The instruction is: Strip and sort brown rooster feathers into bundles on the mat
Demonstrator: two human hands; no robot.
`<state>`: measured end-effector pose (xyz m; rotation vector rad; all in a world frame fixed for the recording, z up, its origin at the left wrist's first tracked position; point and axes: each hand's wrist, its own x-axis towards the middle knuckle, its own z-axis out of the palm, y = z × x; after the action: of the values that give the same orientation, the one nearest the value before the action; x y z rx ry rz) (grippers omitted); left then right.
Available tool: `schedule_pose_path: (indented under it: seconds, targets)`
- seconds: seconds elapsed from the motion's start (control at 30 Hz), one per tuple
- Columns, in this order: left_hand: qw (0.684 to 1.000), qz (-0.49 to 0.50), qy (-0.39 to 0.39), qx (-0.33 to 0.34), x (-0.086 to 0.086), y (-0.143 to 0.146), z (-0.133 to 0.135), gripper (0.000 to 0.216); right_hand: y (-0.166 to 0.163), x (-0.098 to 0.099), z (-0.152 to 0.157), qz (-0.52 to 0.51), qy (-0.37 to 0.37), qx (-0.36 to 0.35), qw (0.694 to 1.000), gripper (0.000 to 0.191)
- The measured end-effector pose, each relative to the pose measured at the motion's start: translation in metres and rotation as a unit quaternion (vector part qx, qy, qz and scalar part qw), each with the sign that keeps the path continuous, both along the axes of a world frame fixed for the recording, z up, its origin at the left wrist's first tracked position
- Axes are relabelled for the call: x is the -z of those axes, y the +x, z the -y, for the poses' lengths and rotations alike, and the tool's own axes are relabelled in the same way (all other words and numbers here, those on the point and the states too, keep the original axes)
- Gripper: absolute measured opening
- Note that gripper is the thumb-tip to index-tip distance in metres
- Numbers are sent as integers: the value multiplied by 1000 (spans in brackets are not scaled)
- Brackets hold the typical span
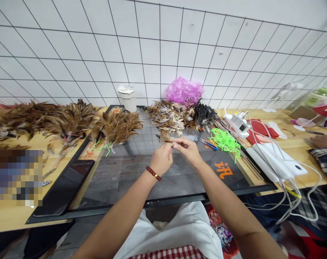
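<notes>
My left hand (163, 157), with a dark red bead bracelet at the wrist, is closed in a pinch. My right hand (188, 151) meets it, thumb and fingers pressed together at the same spot. Between them they hold a small bunch of brown feathers (165, 137), whose tips point away from me; the quill ends are mostly hidden by my fingers. Just beyond lies a loose pile of mottled feathers (167, 117), with black feathers (205, 114) at its right. Blue-handled snips (210, 144) and bright green cords (225, 141) rest to the right of my hands.
Brown feather bundles (117, 126) lie left, with more feathers (63, 120) beyond. A white lidded cup (127, 98) and pink plastic bag (183, 90) stand by the tiled wall. A phone (67, 187) lies left. Right are a white power bank (277, 162), cables and another person's sleeve (324, 162).
</notes>
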<state>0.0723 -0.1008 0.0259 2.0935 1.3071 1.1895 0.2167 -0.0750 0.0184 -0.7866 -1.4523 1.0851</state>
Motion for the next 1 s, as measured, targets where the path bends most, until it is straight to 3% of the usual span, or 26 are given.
schedule_pose_path:
  seconds: [0.13, 0.27, 0.47, 0.67, 0.77, 0.9, 0.97, 1.0]
  targets:
    - [999, 20, -28, 33, -3, 0, 0, 8, 3, -1, -3, 5, 10, 23, 1000, 19]
    - [979, 153, -106, 79, -12, -1, -4, 20, 10, -2, -5, 44, 43, 41, 997, 20]
    - [924, 260, -232, 155, -13, -1, -10, 30, 10, -8, 1, 150, 125, 61, 979, 21]
    - [838, 336, -387, 187, -9, -1, -8, 36, 7, -7, 3, 153, 149, 84, 973, 16]
    - [853, 320, -373, 177, -7, -1, -9, 35, 6, -7, 2, 151, 147, 81, 974, 18]
    - [875, 343, -320, 117, -3, 1, -13, 28, 21, -10, -3, 210, 117, 69, 968, 18]
    - [874, 373, -300, 84, -2, 1, -15, 27, 40, -11, -7, 295, 94, 168, 936, 24]
    - [871, 387, -295, 72, -2, 1, -16, 27, 51, -10, -8, 354, 73, 249, 899, 27]
